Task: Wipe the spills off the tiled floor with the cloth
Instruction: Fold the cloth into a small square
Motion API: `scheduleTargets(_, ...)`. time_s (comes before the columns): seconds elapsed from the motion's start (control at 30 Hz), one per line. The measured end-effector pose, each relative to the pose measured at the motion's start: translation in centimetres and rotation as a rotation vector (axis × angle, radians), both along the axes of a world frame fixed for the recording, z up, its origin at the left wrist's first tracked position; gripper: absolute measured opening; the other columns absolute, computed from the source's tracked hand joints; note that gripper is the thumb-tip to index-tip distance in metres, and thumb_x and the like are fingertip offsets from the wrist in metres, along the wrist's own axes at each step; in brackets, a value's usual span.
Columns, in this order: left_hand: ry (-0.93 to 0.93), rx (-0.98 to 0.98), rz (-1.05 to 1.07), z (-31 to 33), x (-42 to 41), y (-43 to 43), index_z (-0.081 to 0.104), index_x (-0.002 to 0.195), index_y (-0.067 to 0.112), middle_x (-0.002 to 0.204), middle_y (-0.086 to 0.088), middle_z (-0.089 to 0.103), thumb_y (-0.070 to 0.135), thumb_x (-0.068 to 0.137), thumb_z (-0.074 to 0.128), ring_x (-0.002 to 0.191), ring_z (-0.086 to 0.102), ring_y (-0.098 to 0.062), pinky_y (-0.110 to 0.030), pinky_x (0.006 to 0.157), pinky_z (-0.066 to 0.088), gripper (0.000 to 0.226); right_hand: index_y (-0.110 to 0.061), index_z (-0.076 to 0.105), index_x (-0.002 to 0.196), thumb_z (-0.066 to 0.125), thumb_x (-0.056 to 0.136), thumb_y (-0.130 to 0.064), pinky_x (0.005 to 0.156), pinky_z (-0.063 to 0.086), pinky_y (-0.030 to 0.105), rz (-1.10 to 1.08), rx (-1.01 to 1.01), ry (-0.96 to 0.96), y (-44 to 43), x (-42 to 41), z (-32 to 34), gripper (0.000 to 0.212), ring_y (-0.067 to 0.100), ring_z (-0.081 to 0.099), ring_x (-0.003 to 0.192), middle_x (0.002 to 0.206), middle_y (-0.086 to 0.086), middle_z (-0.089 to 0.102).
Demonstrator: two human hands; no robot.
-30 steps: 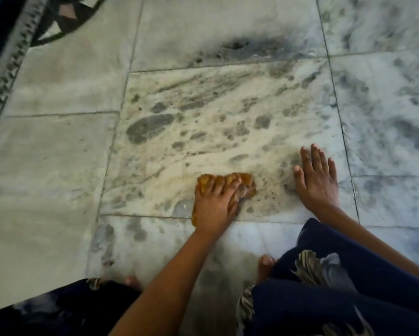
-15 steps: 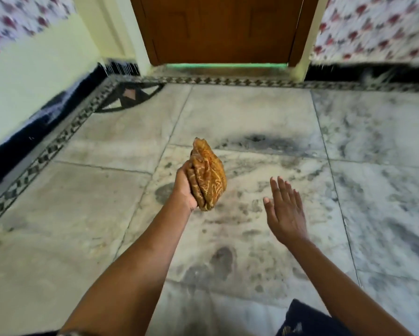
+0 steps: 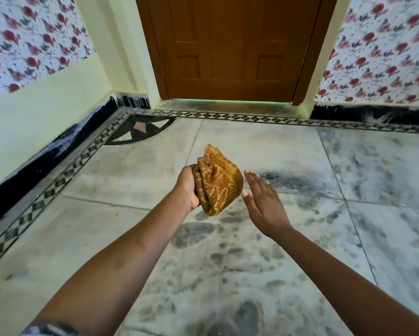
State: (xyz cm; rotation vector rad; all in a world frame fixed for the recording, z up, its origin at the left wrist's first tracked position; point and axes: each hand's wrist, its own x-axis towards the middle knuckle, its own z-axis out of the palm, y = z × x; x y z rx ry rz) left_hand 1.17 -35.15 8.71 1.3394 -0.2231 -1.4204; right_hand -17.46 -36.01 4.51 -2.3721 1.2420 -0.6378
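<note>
My left hand [image 3: 186, 187] grips a bunched orange-brown patterned cloth [image 3: 218, 183] and holds it up in the air above the marble floor [image 3: 106, 185]. My right hand [image 3: 262, 202] is raised just right of the cloth, fingers straight and together, palm turned toward it, not touching it. Dark wet spill patches [image 3: 194, 231] spread over the tile below and in front of me, with a darker smear [image 3: 291, 183] farther ahead.
A brown wooden door [image 3: 232, 44] stands shut straight ahead. Flower-patterned walls [image 3: 33, 44] with black skirting [image 3: 46, 156] close in on the left and far right. A patterned tile border [image 3: 58, 183] runs along the floor's left and far edges.
My left hand lifted the cloth off the floor and raised it; my right hand left the tile and rose beside it. The view swung up from the floor to the door.
</note>
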Motion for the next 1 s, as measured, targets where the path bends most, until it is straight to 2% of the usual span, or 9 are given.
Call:
scheduleTargets(0.1, 0.073, 0.003, 0.032, -2.2, 1.2, -0.3, 0.067, 0.098, 0.003, 0.094, -0.019, 0.069, 0.030, 0.094, 0.039, 0.092, 0.063, -0.035, -0.039, 0.073, 0.051, 0.039, -0.021, 0.017, 0.149, 0.011, 0.093, -0.049, 0.115, -0.003, 0.026, 0.053, -0.022, 0.070, -1.7, 1.4, -1.4, 0.063, 0.012, 0.012, 0.144, 0.156, -0.001, 0.021)
scheduleTargets(0.2, 0.145, 0.013, 0.072, -3.7, 2.5, -1.7, 0.067, 0.093, 0.005, 0.092, -0.019, 0.069, 0.028, 0.093, 0.040, 0.091, 0.062, -0.036, -0.041, 0.070, 0.050, 0.036, -0.022, 0.021, 0.148, 0.008, 0.090, -0.053, 0.116, 0.000, 0.028, 0.070, 0.002, 0.070, -3.7, 2.6, -2.5, 0.068, 0.013, 0.016, 0.143, 0.155, -0.001, 0.025)
scheduleTargets(0.4, 0.276, 0.009, 0.136, -0.9, 4.6, -4.3, 0.068, 0.095, 0.009, 0.086, -0.017, 0.072, 0.034, 0.092, 0.046, 0.091, 0.062, -0.037, -0.045, 0.074, 0.050, 0.033, -0.019, 0.035, 0.143, 0.031, 0.095, -0.038, 0.113, 0.020, 0.035, -0.037, 0.082, -0.047, -6.1, 5.1, 1.6, 0.053, 0.022, 0.036, 0.135, 0.144, 0.006, 0.044)
scheduleTargets(0.5, 0.318, -0.003, 0.169, 3.3, 5.1, -4.3, 0.068, 0.102, 0.013, 0.094, -0.015, 0.072, 0.043, 0.090, 0.049, 0.096, 0.062, -0.035, -0.044, 0.081, 0.050, 0.037, -0.018, 0.037, 0.142, 0.036, 0.094, -0.034, 0.111, 0.030, 0.042, -0.087, 0.116, -0.117, -6.2, 5.7, 6.0, 0.051, 0.022, 0.041, 0.131, 0.141, 0.007, 0.048)
scheduleTargets(0.63, 0.335, 0.064, 0.194, 10.9, 4.9, -3.5, 0.067, 0.110, 0.016, 0.105, -0.015, 0.070, 0.053, 0.087, 0.051, 0.101, 0.061, -0.035, -0.045, 0.081, 0.049, 0.046, -0.018, 0.037, 0.142, 0.035, 0.095, -0.037, 0.108, 0.034, 0.042, -0.104, 0.159, -0.180, -5.7, 5.6, 13.7, 0.051, 0.020, 0.043, 0.128, 0.139, 0.005, 0.050)
scheduleTargets(0.8, 0.350, 0.092, 0.236, 22.5, 3.9, -1.6, 0.068, 0.103, 0.019, 0.104, -0.014, 0.069, 0.051, 0.086, 0.052, 0.101, 0.060, -0.036, -0.047, 0.081, 0.049, 0.040, -0.019, 0.036, 0.142, 0.034, 0.095, -0.036, 0.108, 0.032, 0.036, -0.124, 0.217, -0.229, -4.4, 4.4, 25.3, 0.050, 0.015, 0.040, 0.128, 0.140, 0.001, 0.048)
scheduleTargets(1.0, 0.325, 0.069, 0.279, 39.6, 2.3, 1.6, 0.066, 0.111, 0.016, 0.106, -0.016, 0.067, 0.044, 0.088, 0.051, 0.102, 0.059, -0.036, -0.045, 0.080, 0.050, 0.039, -0.023, 0.036, 0.142, 0.024, 0.092, -0.049, 0.104, 0.028, 0.025, -0.082, 0.279, -0.251, -0.6, 3.3, 40.7, 0.057, 0.014, 0.039, 0.130, 0.142, 0.000, 0.045)
